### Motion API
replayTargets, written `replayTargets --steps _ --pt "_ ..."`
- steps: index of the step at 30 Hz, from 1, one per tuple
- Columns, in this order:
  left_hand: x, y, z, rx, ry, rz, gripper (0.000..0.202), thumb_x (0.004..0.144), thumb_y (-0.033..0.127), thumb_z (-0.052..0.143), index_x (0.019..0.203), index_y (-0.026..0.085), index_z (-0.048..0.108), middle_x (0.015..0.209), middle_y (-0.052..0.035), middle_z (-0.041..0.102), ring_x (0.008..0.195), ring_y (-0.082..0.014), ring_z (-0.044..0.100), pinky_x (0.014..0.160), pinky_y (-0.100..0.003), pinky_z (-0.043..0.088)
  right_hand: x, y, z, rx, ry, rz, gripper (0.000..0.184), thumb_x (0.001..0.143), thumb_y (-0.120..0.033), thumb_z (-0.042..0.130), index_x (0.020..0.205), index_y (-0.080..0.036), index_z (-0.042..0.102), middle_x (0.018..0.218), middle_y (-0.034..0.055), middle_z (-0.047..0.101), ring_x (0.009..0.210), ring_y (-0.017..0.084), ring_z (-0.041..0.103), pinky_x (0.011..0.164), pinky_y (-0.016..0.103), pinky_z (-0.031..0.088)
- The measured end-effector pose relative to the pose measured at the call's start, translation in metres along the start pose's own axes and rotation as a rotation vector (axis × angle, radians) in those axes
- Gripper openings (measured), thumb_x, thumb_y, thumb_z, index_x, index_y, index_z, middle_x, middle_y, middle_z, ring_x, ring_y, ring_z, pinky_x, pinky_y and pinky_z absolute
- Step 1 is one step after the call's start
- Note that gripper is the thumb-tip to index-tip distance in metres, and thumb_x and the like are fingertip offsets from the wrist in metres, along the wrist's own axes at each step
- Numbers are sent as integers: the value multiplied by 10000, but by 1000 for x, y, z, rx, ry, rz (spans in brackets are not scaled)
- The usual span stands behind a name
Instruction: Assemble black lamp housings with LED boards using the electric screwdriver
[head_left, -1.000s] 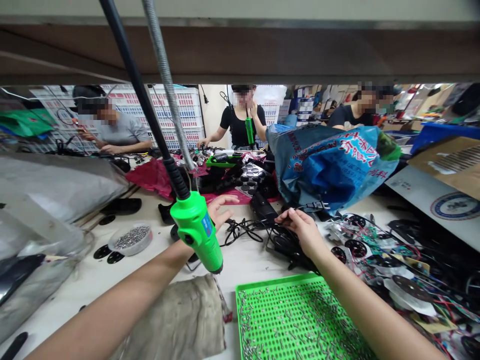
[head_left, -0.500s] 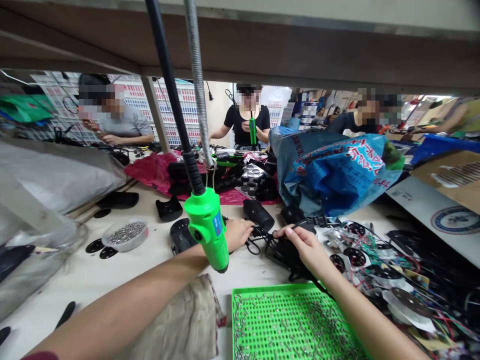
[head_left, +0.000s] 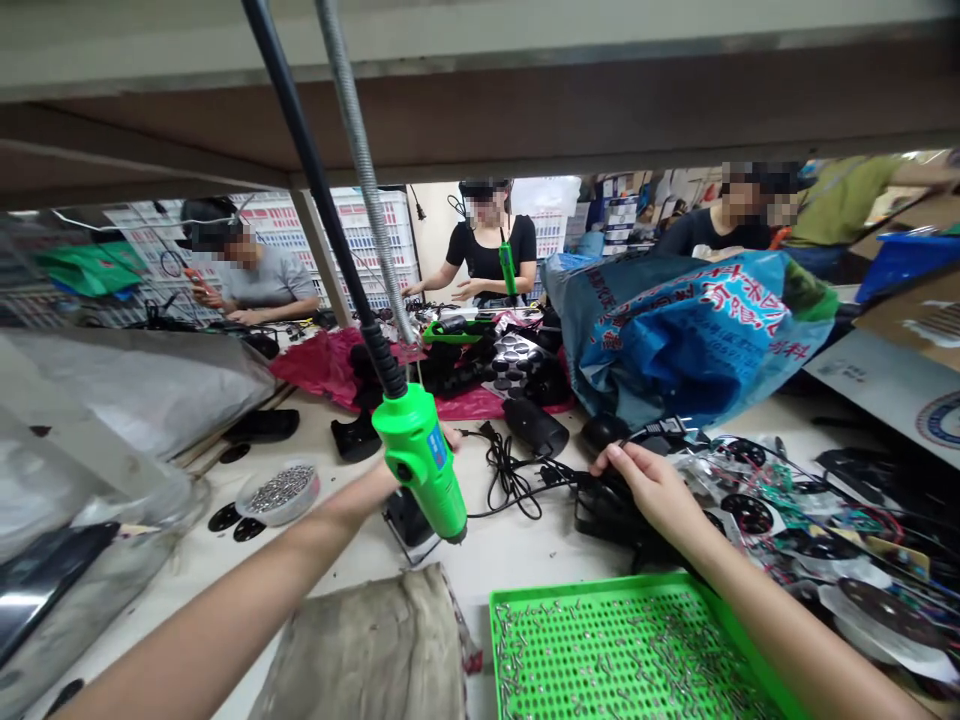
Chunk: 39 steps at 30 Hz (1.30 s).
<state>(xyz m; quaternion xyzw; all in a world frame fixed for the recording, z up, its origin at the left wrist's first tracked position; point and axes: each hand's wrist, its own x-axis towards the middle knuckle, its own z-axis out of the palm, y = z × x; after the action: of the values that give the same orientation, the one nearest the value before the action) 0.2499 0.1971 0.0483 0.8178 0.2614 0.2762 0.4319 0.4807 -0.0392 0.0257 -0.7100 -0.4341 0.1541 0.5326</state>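
My right hand [head_left: 637, 478] has thumb and fingers pinched together on a black cable [head_left: 551, 472], just above a dark device body [head_left: 611, 515]. Loose loops of the cable lie left of it on the table. Most of my left hand [head_left: 452, 437] is hidden behind a hanging green electric screwdriver [head_left: 421, 455]; only some fingertips show, so its grip is unclear. Below that hand sits a black housing [head_left: 409, 520], partly covered by the screwdriver. Another black cylindrical housing [head_left: 536, 427] lies between the hands, farther back.
A green perforated tray [head_left: 499, 650] with screws stands in front, beside a folded cloth [head_left: 367, 650]. At left is a clear tub [head_left: 300, 505] of screws. Wired parts [head_left: 787, 530] crowd the right; a blue bag [head_left: 690, 350] stands behind. Several people work opposite, under a low shelf [head_left: 525, 120].
My left hand has moved left, away from my right hand, behind the screwdriver. The cable loops now lie exposed between the hands. The view has shifted slightly.
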Motion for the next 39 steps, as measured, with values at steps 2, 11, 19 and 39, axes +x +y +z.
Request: replayTargets --steps 2,11,19,39 --pt "-9 -4 26 139 -126 -4 203 895 337 592 924 139 625 869 -20 641 737 -141 613 694 -322 530 0 0 0 -13 0 -3 474 834 -625 473 766 -206 685 827 64 715 803 238 612 838 355 418" --pt "-8 25 73 462 -198 187 96 799 199 630 887 231 648 959 -35 650 948 -220 594 865 -337 429 -6 2 0 -77 -8 -28 479 871 -596 429 814 -196 687 866 66 715 827 231 626 874 361 433" --pt "1 34 94 522 -153 162 46 795 208 618 828 216 648 768 -39 672 803 -240 639 772 -340 453 -8 -4 2 -82 10 -33 441 876 -563 434 757 -214 675 779 48 703 863 245 631 886 359 418" --pt "0 8 55 1 -101 -92 100 854 247 572 836 155 608 679 28 584 576 -110 542 560 -246 455 -8 -15 -4 -377 43 10 440 855 -566 355 676 -243 594 679 58 660 656 226 604 607 322 398"
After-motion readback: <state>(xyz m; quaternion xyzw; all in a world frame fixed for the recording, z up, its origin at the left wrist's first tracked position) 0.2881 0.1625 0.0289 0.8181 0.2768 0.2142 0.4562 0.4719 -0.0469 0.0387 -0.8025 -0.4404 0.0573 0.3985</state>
